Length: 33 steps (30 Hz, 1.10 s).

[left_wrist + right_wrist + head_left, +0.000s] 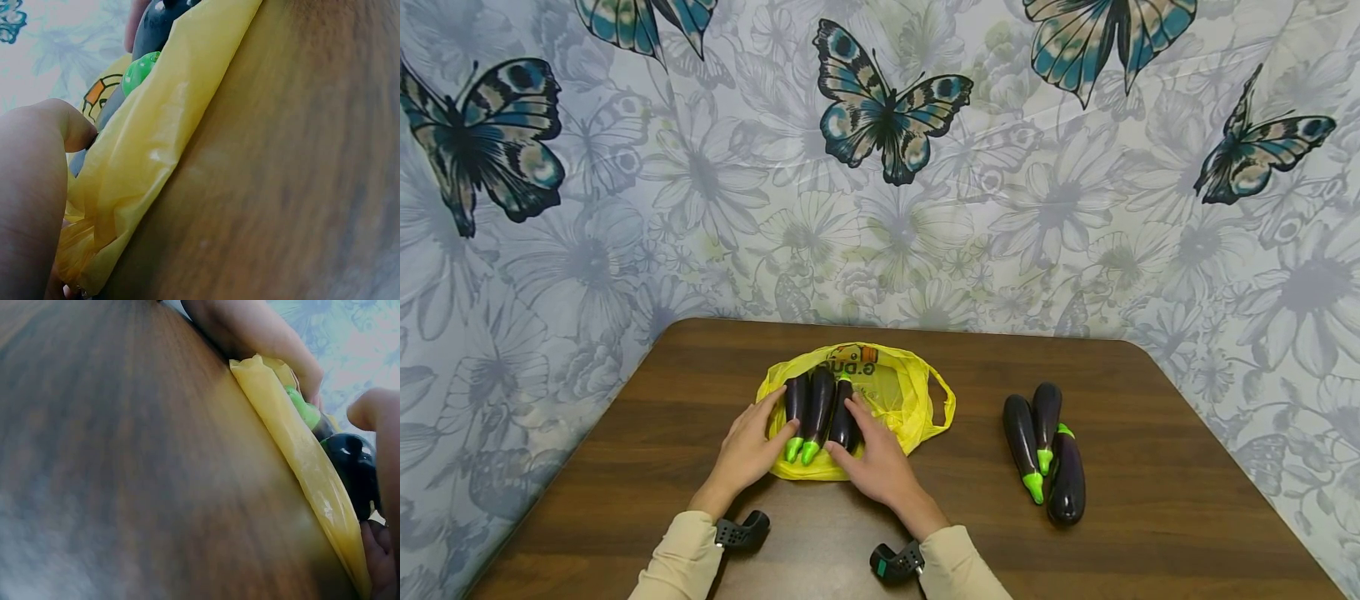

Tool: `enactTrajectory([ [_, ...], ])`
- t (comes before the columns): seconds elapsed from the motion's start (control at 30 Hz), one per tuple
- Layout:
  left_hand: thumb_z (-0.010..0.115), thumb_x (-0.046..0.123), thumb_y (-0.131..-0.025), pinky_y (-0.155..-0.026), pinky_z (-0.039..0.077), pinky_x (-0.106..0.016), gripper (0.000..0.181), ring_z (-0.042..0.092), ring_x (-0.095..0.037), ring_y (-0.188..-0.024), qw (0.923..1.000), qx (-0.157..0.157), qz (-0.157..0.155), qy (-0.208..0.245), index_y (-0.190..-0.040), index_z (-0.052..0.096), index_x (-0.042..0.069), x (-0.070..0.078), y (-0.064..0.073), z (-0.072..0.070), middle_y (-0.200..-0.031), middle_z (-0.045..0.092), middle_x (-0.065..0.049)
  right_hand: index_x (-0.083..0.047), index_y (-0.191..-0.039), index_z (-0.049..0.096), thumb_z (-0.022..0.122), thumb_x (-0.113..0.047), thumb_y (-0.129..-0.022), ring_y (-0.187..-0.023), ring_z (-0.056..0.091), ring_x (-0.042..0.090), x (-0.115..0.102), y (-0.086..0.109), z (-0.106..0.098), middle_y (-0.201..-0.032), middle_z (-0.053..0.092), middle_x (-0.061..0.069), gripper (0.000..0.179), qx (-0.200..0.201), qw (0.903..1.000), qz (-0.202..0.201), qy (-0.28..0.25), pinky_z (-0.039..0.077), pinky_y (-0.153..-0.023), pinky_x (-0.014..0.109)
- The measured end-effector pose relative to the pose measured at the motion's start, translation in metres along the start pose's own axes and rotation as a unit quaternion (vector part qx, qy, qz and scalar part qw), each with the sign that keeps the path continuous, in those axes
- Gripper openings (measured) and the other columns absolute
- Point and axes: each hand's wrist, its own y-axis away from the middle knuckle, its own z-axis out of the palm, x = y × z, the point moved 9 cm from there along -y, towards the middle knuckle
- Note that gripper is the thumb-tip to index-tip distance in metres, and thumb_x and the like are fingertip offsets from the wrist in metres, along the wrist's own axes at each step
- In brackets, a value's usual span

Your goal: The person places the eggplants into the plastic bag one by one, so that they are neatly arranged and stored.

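Observation:
An open yellow plastic bag (917, 408) lies on the table, its mouth facing up and toward me. Inside, two dark eggplants (820, 404) sit side by side at the left, green stem ends toward me. A third eggplant (844, 423) lies to their right, its green end pointing away. My right hand (880, 462) grips this third one, thumb on its left and fingers on its right. My left hand (748, 446) rests against the leftmost eggplant with extended fingers at the bag's left rim; its thumb (78, 128) touches the eggplant, and its other fingers are mostly hidden in the left wrist view.
Three more eggplants (1048, 454) lie in a cluster on the brown wooden table (1150, 517), to the right of the bag. One bag handle (943, 400) loops out at the right. Behind the table hangs a butterfly-patterned cloth (895, 242).

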Motion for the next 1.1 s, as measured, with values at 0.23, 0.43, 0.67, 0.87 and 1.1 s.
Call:
enactTrajectory([
  [0.23,0.060,0.039,-0.102,-0.117,0.021,-0.075,0.070,0.027,-0.053,-0.150,1.0000,-0.001,-0.001,0.006,-0.162,0.033,0.015,-0.0013,-0.0008,0.0012,-0.164,0.037,-0.019,-0.011,-0.156,0.046,0.060,-0.024,-0.092,-0.149,0.040,0.030,0.0011,-0.0003,-0.0023,-0.165,0.039,0.006,0.067,0.019,0.9998,0.007,0.004,0.037,-0.119,0.052],
  [0.43,0.060,0.039,-0.103,-0.118,0.020,-0.074,0.070,0.027,-0.053,-0.150,1.0000,-0.003,0.001,0.004,-0.162,0.033,0.014,-0.0012,-0.0014,0.0019,-0.164,0.037,-0.019,-0.010,-0.154,0.048,0.061,-0.024,-0.092,-0.148,0.042,0.030,0.0018,-0.0003,-0.0039,-0.163,0.041,0.008,0.065,0.032,0.9995,0.003,-0.001,0.038,-0.118,0.053],
  [0.67,0.060,0.038,-0.103,-0.119,0.020,-0.073,0.070,0.027,-0.051,-0.151,1.0000,-0.004,-0.001,0.005,-0.162,0.032,0.014,-0.0020,-0.0023,0.0012,-0.164,0.037,-0.019,-0.008,-0.152,0.049,0.063,-0.022,-0.094,-0.146,0.045,0.032,0.0014,0.0003,-0.0068,-0.162,0.044,0.010,0.061,0.047,0.9988,-0.003,-0.015,0.039,-0.118,0.053],
  [0.87,0.060,0.040,-0.103,-0.119,0.020,-0.074,0.070,0.026,-0.052,-0.151,1.0000,-0.005,-0.002,0.004,-0.162,0.032,0.014,-0.0019,-0.0021,0.0015,-0.164,0.036,-0.019,-0.008,-0.151,0.051,0.063,-0.020,-0.094,-0.144,0.048,0.032,0.0018,-0.0003,-0.0087,-0.160,0.047,0.011,0.060,0.061,0.9980,-0.004,-0.017,0.042,-0.115,0.052],
  [1.1,0.060,0.039,-0.102,-0.118,0.021,-0.074,0.070,0.028,-0.052,-0.150,1.0000,0.000,0.002,0.003,-0.161,0.034,0.013,-0.0015,-0.0013,0.0016,-0.163,0.037,-0.020,-0.007,-0.151,0.051,0.062,-0.018,-0.096,-0.146,0.045,0.030,0.0015,0.0001,-0.0085,-0.161,0.046,0.009,0.057,0.056,0.9981,-0.005,-0.026,0.041,-0.117,0.051],
])
